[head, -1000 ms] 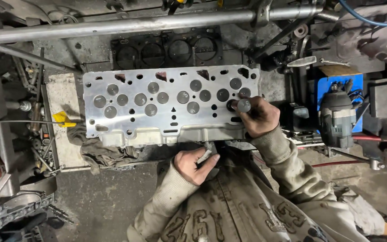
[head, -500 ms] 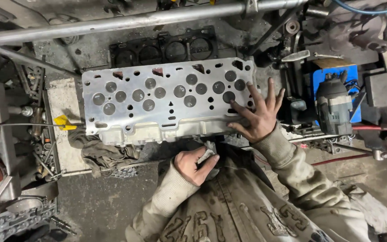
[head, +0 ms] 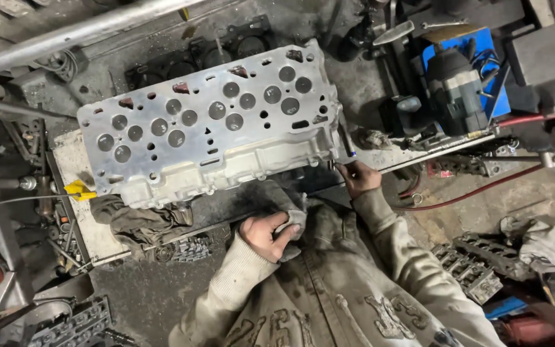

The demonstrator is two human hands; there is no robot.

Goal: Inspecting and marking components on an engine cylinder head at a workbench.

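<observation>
A bare aluminium cylinder head [head: 213,138] lies face up on the bench, its round valve seats showing. My left hand [head: 263,235] is closed on a grey rag [head: 292,213] just below the head's near side. My right hand [head: 358,176] is at the head's lower right corner, fingers closed around a thin dark rod-like tool [head: 348,144] that runs up along the head's right end. Both sleeves are a stained tan jacket.
A dark cloth [head: 139,222] lies under the head's left part, beside a yellow piece [head: 79,189]. A grey power tool on a blue case [head: 457,90] stands at right. A steel pipe [head: 78,32] crosses the top; engine parts [head: 473,266] lie on the floor.
My right hand has left the head's top face, where it lay spread, and come down to its lower right corner, closing on the thin tool. The left hand stays on the rag.
</observation>
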